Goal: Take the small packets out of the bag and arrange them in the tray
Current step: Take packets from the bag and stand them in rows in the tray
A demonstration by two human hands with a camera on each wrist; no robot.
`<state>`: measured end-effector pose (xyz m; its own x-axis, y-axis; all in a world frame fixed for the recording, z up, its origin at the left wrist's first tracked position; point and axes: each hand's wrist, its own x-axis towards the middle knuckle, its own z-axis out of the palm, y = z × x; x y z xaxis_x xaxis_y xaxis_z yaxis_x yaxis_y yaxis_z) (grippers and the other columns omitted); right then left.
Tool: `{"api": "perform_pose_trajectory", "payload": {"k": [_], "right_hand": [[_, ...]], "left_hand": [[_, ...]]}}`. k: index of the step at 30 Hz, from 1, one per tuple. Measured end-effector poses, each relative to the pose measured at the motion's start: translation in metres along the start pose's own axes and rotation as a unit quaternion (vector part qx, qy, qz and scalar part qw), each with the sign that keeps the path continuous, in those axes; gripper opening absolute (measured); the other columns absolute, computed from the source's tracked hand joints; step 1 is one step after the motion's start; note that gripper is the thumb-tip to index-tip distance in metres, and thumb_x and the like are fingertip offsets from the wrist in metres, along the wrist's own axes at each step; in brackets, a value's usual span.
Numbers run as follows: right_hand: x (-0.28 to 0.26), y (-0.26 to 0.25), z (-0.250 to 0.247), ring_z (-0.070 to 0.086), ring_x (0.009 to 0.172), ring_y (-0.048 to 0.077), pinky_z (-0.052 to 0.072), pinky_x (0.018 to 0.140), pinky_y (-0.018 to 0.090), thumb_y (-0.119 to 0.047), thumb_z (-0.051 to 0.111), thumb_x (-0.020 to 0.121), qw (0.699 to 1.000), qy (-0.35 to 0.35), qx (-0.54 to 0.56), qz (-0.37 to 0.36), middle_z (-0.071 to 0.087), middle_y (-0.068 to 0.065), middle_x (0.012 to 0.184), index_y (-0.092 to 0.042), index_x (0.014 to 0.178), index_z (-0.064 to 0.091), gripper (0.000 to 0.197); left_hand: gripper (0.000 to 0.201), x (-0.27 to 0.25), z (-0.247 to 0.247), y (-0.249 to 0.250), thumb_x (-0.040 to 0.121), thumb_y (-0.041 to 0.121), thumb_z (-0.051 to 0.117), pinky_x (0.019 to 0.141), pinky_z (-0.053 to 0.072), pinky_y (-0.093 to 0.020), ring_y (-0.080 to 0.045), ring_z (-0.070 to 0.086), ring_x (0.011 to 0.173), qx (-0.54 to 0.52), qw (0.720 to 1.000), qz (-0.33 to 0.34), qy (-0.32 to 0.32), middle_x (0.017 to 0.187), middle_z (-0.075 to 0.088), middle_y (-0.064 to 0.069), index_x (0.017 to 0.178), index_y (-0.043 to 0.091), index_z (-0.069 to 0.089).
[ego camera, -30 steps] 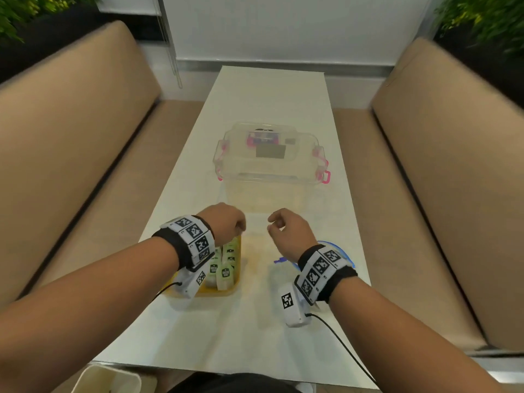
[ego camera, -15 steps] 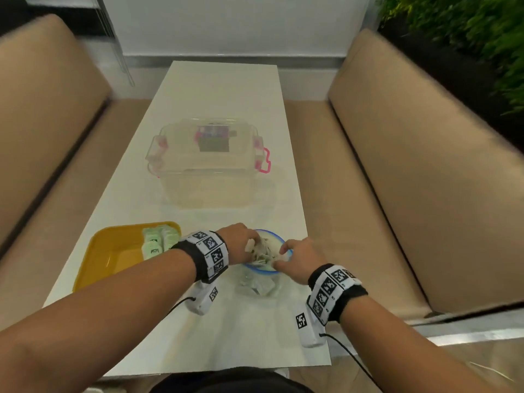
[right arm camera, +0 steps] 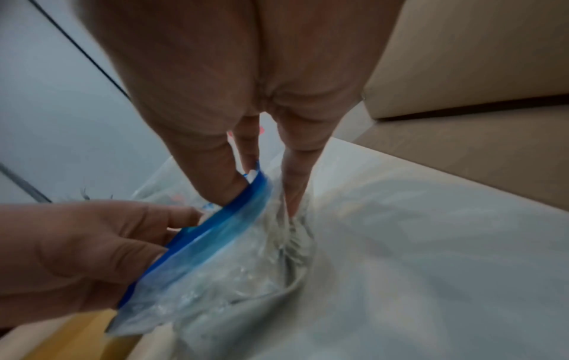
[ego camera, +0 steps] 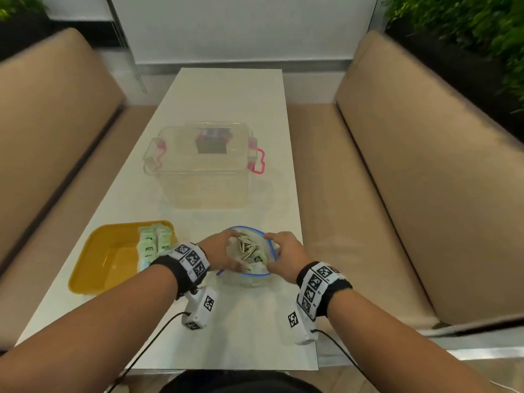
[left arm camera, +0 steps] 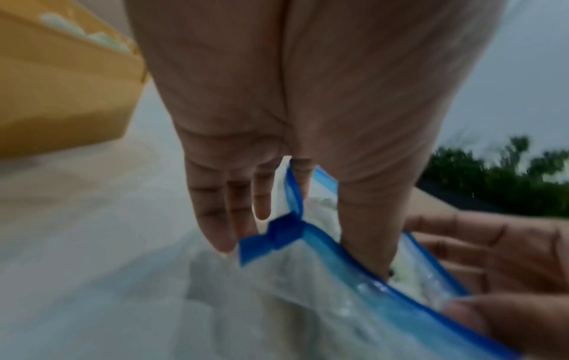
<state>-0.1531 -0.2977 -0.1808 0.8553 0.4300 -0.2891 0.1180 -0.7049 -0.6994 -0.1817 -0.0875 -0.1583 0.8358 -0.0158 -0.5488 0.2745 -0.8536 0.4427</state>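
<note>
A clear zip bag (ego camera: 249,275) with a blue rim stands open on the white table (ego camera: 226,103), with small pale packets (ego camera: 248,246) inside. My left hand (ego camera: 226,251) pinches the bag's left rim. In the left wrist view the thumb is inside the bag (left arm camera: 338,304) and the fingers (left arm camera: 221,219) are outside, by the blue slider (left arm camera: 283,231). My right hand (ego camera: 279,251) pinches the right rim (right arm camera: 215,231) between thumb and fingers. The yellow tray (ego camera: 107,259) lies to the left, with several green-white packets (ego camera: 154,241) along its right side.
A clear lidded plastic box (ego camera: 201,165) with pink latches stands farther back on the table. Beige benches run along the left (ego camera: 56,137) and the right (ego camera: 425,165). Wrist-camera cables trail toward the table's near edge (ego camera: 226,367).
A second ago my left hand was over the tray and my right hand by the bag. Both hands have moved onto the bag, gripped its rim and pulled the mouth wider.
</note>
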Motion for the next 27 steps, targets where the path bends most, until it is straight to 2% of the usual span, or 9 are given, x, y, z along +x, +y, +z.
{"api": "perform_pose_trajectory", "payload": {"k": [4,6,9,12,14,15,20,24,27], "right_hand": [[0.000,0.010,0.007,0.056,0.092,0.018,0.043,0.085,0.019,-0.020,0.077,0.079,1.000,-0.026,-0.012,0.010,0.032,0.005,0.142,-0.028,0.145,0.041,0.075],[0.001,0.009,0.007,0.058,0.104,0.023,0.041,0.089,0.019,-0.022,0.075,0.082,0.999,-0.032,-0.026,0.011,0.030,0.007,0.144,-0.028,0.147,0.038,0.075],[0.002,0.006,0.005,0.052,0.121,0.025,0.041,0.094,0.021,-0.022,0.074,0.082,0.999,-0.037,-0.032,0.015,0.031,0.008,0.145,-0.027,0.149,0.035,0.077],[0.003,0.004,0.005,0.052,0.121,0.024,0.039,0.093,0.019,-0.024,0.075,0.081,0.999,-0.027,-0.024,0.021,0.033,0.008,0.145,-0.025,0.149,0.035,0.078],[0.004,0.002,0.004,0.052,0.122,0.024,0.037,0.091,0.019,-0.027,0.075,0.081,0.999,-0.024,-0.026,0.019,0.035,0.008,0.144,-0.024,0.148,0.037,0.078],[0.004,0.001,0.003,0.052,0.121,0.024,0.037,0.090,0.018,-0.028,0.075,0.081,0.999,-0.024,-0.026,0.018,0.035,0.007,0.143,-0.023,0.148,0.037,0.077],[0.002,-0.003,0.001,0.055,0.115,0.023,0.040,0.087,0.020,-0.032,0.076,0.081,0.999,-0.015,-0.036,0.015,0.034,0.005,0.143,-0.025,0.143,0.041,0.072],[0.001,-0.006,-0.006,0.053,0.118,0.024,0.045,0.094,0.027,-0.034,0.075,0.080,0.999,0.014,-0.050,0.009,0.037,0.006,0.141,-0.025,0.141,0.044,0.069],[-0.001,-0.010,-0.012,0.042,0.128,0.024,0.041,0.103,0.034,-0.039,0.073,0.079,0.997,0.038,-0.070,-0.007,0.041,0.004,0.138,-0.028,0.138,0.048,0.065]], "left_hand": [[0.110,-0.001,0.015,-0.007,0.060,0.062,0.081,0.096,0.048,-0.040,-0.031,0.054,0.117,0.069,0.997,-0.017,0.021,0.133,0.042,-0.009,0.147,0.033,0.020],[0.111,-0.001,0.015,-0.008,0.060,0.068,0.077,0.094,0.049,-0.043,-0.032,0.055,0.113,0.118,0.992,-0.027,0.024,0.129,0.039,-0.009,0.148,0.034,0.019],[0.100,-0.005,0.005,-0.003,0.058,0.068,0.078,0.095,0.047,-0.037,-0.026,0.051,0.114,0.134,0.989,0.005,0.070,0.128,0.036,-0.005,0.142,0.033,0.038],[0.059,-0.009,-0.002,0.003,0.060,0.063,0.080,0.089,0.044,-0.029,-0.016,0.044,0.109,0.115,0.976,0.071,0.168,0.119,0.036,0.004,0.107,0.031,0.063],[0.041,-0.012,-0.003,0.010,0.063,0.060,0.079,0.086,0.044,-0.029,-0.013,0.042,0.105,0.123,0.968,0.100,0.193,0.112,0.040,0.007,0.086,0.029,0.065],[0.037,-0.012,-0.002,0.013,0.066,0.059,0.078,0.086,0.045,-0.031,-0.013,0.042,0.103,0.138,0.967,0.104,0.188,0.111,0.041,0.007,0.082,0.029,0.065],[0.026,-0.008,0.005,0.020,0.081,0.052,0.066,0.083,0.046,-0.035,-0.019,0.044,0.102,0.235,0.947,0.116,0.187,0.113,0.049,0.005,0.090,0.029,0.070],[0.020,-0.008,-0.003,0.017,0.088,0.047,0.061,0.084,0.045,-0.033,-0.016,0.048,0.098,0.171,0.954,0.125,0.214,0.105,0.057,0.009,0.092,0.029,0.070],[0.012,-0.015,-0.019,0.017,0.089,0.039,0.063,0.074,0.044,-0.027,-0.009,0.055,0.078,0.088,0.960,0.137,0.228,0.089,0.065,0.015,0.092,0.030,0.071]]}}
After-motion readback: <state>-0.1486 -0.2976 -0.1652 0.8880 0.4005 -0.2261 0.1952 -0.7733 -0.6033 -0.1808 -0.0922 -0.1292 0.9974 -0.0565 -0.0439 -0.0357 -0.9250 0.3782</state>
